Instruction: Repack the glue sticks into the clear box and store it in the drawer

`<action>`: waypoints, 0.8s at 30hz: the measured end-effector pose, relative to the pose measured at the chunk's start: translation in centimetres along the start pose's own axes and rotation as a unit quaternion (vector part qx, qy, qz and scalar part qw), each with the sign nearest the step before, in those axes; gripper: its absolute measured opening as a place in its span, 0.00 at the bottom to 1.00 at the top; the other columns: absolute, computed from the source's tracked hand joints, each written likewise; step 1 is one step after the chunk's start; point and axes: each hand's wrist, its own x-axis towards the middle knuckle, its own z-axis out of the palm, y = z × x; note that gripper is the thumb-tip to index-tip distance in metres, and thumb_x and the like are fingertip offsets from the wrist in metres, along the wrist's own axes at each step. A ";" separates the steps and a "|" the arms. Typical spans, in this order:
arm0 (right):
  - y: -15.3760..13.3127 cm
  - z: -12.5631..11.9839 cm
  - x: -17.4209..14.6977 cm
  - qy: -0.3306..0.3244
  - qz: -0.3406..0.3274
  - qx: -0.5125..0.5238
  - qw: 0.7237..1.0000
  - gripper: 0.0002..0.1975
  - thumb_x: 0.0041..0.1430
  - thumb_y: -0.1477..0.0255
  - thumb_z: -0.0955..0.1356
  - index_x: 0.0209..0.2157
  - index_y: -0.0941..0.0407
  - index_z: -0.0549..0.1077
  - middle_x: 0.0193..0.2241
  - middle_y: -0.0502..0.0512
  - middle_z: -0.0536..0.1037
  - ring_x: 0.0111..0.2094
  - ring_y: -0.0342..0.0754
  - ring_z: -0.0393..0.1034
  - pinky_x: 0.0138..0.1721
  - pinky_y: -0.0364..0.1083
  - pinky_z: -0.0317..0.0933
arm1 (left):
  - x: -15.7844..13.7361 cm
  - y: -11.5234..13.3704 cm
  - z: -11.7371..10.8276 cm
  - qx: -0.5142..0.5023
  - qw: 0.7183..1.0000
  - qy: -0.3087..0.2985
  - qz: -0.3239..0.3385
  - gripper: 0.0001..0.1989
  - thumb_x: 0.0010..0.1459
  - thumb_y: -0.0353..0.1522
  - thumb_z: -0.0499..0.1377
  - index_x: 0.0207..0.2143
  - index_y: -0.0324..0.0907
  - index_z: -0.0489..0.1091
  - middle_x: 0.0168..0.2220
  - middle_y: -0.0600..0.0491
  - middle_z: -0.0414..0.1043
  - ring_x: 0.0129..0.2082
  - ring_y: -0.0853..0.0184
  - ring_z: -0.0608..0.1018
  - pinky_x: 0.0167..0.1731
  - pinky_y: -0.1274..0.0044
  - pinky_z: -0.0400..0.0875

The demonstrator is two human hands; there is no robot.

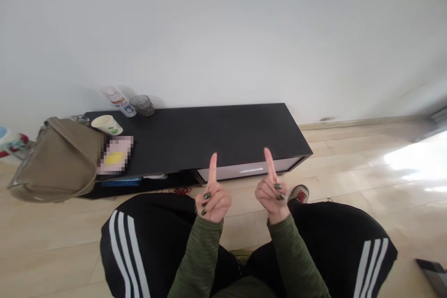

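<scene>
My left hand (213, 200) is raised over my lap with its index finger pointing straight up and the other fingers folded into the palm. Beside it, my right hand (272, 193) makes the same shape, its index finger tilted slightly left. Neither hand holds anything, and a gap separates them. In this view both fingertips overlap the front part of a low black cabinet (209, 135). Below the right fingertip the cabinet's pale drawer front with a white handle (250, 170) shows. Whether the fingertips touch the cabinet is hard to judge, but they appear apart from it.
On the cabinet's left end are a brown bag (63, 158), a paper cup (107, 125), a spray can (118, 101), a dark glass (142, 104) and a blurred pinkish packet (117, 153). A white wall (223, 32) stands behind. A dark flat object (433, 274) lies on the floor at right.
</scene>
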 end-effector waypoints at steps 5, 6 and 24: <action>1.2 -2.2 1.0 0.127 0.034 0.000 0.991 0.44 0.49 0.78 0.72 0.67 0.43 0.59 0.11 0.33 0.49 0.12 0.36 0.39 0.15 0.35 0.42 | 1.7 -1.1 1.4 -0.057 0.997 0.011 0.051 0.38 0.50 0.48 0.57 0.65 0.54 0.59 0.15 0.69 0.27 0.09 0.80 0.28 0.10 0.78 0.32; 1.0 -2.5 1.0 0.125 0.035 0.003 0.992 0.44 0.49 0.79 0.71 0.67 0.43 0.58 0.11 0.33 0.49 0.12 0.36 0.40 0.15 0.35 0.41 | 1.7 -1.1 0.9 -0.056 0.997 0.006 0.048 0.39 0.50 0.47 0.57 0.66 0.54 0.58 0.15 0.69 0.28 0.08 0.80 0.29 0.10 0.78 0.33; 4.9 -21.3 6.3 0.553 0.239 -0.198 0.773 0.10 0.66 0.74 0.65 0.29 0.57 0.64 0.19 0.46 0.68 0.16 0.36 0.58 0.14 0.34 0.45 | -5.4 6.5 -7.7 0.500 0.780 0.354 0.126 0.14 0.55 0.38 0.57 0.41 0.43 0.74 0.32 0.54 0.73 0.31 0.66 0.74 0.37 0.73 0.71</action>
